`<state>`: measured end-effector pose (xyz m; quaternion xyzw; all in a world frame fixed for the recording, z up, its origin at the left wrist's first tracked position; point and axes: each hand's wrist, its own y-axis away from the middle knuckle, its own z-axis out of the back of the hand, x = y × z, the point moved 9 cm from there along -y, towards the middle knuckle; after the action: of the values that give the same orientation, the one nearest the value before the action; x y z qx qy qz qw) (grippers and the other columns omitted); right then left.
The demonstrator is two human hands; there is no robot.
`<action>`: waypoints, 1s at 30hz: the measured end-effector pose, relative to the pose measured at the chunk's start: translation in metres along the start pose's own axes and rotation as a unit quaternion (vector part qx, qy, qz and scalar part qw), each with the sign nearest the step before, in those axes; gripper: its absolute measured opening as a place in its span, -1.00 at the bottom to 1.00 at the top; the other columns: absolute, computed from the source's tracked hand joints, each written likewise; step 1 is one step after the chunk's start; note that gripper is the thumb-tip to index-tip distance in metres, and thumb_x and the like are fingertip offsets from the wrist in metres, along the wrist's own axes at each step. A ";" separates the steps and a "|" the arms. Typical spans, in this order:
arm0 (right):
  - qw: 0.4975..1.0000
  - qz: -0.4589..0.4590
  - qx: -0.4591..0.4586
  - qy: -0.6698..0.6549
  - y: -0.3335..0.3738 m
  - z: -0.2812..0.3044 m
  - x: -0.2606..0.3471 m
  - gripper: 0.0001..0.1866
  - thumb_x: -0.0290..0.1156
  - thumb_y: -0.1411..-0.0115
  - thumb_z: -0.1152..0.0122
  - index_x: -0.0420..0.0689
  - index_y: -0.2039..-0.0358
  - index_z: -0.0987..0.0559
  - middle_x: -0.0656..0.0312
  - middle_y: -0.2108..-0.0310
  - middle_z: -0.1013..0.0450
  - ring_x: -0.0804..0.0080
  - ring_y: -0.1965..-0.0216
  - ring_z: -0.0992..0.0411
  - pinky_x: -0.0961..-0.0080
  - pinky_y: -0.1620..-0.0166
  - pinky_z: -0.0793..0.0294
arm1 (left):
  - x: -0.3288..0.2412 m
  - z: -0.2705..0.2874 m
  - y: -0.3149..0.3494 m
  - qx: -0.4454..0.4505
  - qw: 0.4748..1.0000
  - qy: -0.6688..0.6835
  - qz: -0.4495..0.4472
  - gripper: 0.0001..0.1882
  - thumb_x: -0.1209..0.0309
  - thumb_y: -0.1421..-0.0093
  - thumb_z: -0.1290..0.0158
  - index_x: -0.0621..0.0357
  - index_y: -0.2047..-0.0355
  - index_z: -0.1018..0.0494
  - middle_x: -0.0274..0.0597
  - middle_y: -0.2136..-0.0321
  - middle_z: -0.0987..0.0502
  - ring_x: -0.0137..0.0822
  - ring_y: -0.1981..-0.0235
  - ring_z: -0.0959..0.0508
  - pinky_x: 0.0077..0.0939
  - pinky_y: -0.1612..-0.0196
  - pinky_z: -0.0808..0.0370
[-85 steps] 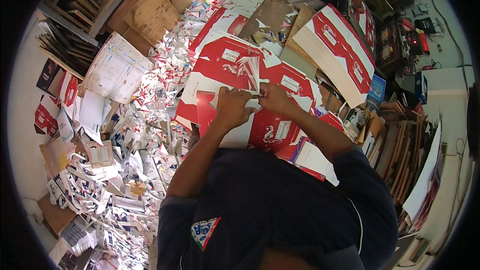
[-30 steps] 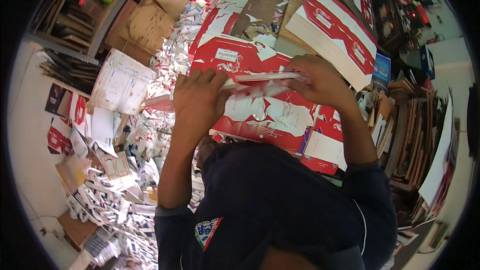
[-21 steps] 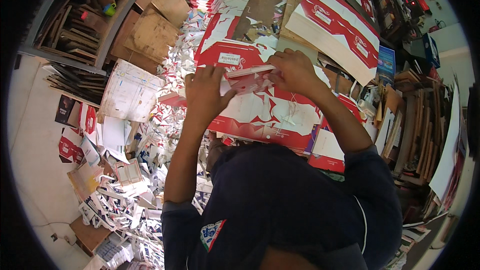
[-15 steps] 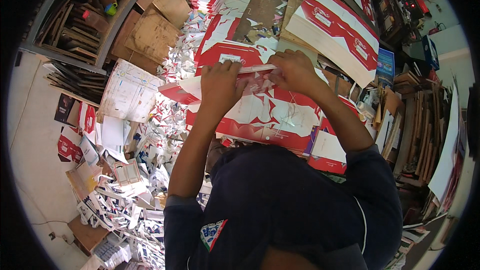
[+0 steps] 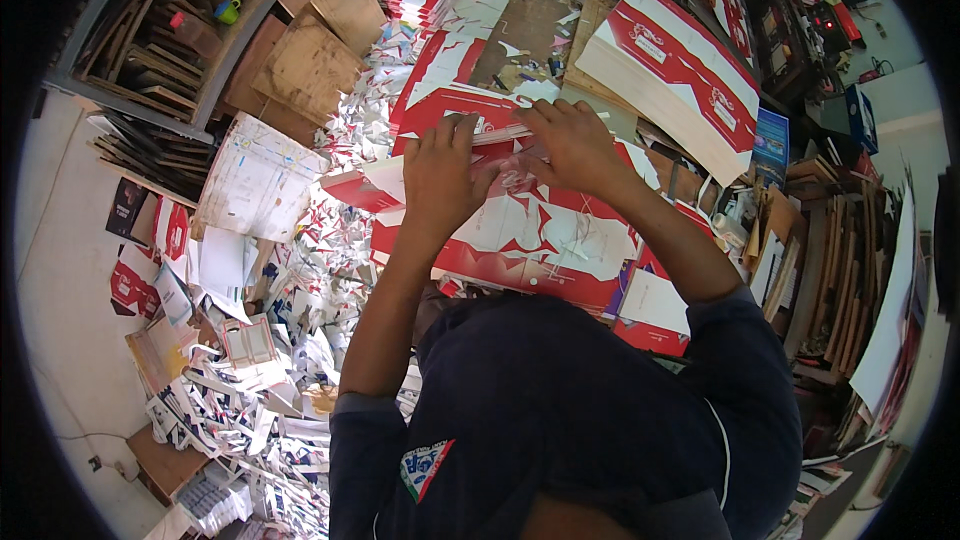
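While the left hand [image 5: 440, 175] and right hand [image 5: 574, 147] grip the card bundle [image 5: 500, 134] above the printed sheets [image 5: 495, 230], uneven pressure might splay it.

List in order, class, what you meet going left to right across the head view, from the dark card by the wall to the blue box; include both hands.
Dark card, spattered white board, left hand, right hand, blue leaflet, blue box.
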<state>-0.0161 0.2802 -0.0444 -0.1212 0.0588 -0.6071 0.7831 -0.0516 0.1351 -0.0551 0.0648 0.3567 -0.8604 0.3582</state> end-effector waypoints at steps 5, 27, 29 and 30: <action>0.991 -0.030 0.063 -0.113 0.004 -0.001 -0.036 -0.45 -0.05 -0.06 -0.43 -0.06 0.00 -0.58 0.12 0.19 -0.59 0.17 0.16 -0.57 0.17 0.11 -0.50 | 0.010 -0.013 0.003 0.075 0.997 0.017 0.030 -0.71 0.14 -0.21 -0.21 0.06 0.20 -0.58 -0.18 0.34 -0.63 -0.14 0.32 -0.58 -0.19 0.17 -0.34; 0.760 -0.294 -0.038 -0.578 0.102 -0.071 -0.100 -0.59 -0.13 -0.22 -0.42 -0.18 0.09 -0.62 0.27 0.25 -0.61 0.55 0.22 -0.54 0.54 0.16 -0.52 | 0.004 -0.003 -0.012 0.186 0.980 0.067 -0.019 -0.61 0.06 -0.10 -0.29 0.11 0.30 -0.52 -0.14 0.57 -0.53 -0.08 0.46 -0.57 -0.15 0.35 -0.40; 0.704 -0.329 -0.114 -0.619 0.102 -0.054 -0.078 -0.58 -0.12 -0.24 -0.40 -0.20 0.09 -0.62 0.26 0.26 -0.61 0.55 0.24 -0.54 0.54 0.19 -0.54 | 0.010 -0.006 -0.010 0.228 0.970 0.086 0.009 -0.60 0.06 -0.08 -0.31 0.13 0.30 -0.54 -0.11 0.60 -0.53 -0.06 0.49 -0.57 -0.16 0.36 -0.41; 0.612 -0.384 -0.121 -0.681 0.112 -0.071 -0.071 -0.58 -0.12 -0.26 -0.38 -0.23 0.09 -0.60 0.22 0.26 -0.61 0.54 0.26 -0.56 0.52 0.20 -0.57 | 0.015 -0.011 -0.004 0.234 0.963 0.126 0.036 -0.58 0.08 -0.04 -0.35 0.14 0.27 -0.58 -0.09 0.60 -0.52 -0.05 0.51 -0.56 -0.17 0.39 -0.42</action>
<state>0.0540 0.3670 -0.1460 -0.6044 -0.4704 -0.5829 0.2711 -0.0664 0.1357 -0.0667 0.2672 0.1851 -0.8913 0.3161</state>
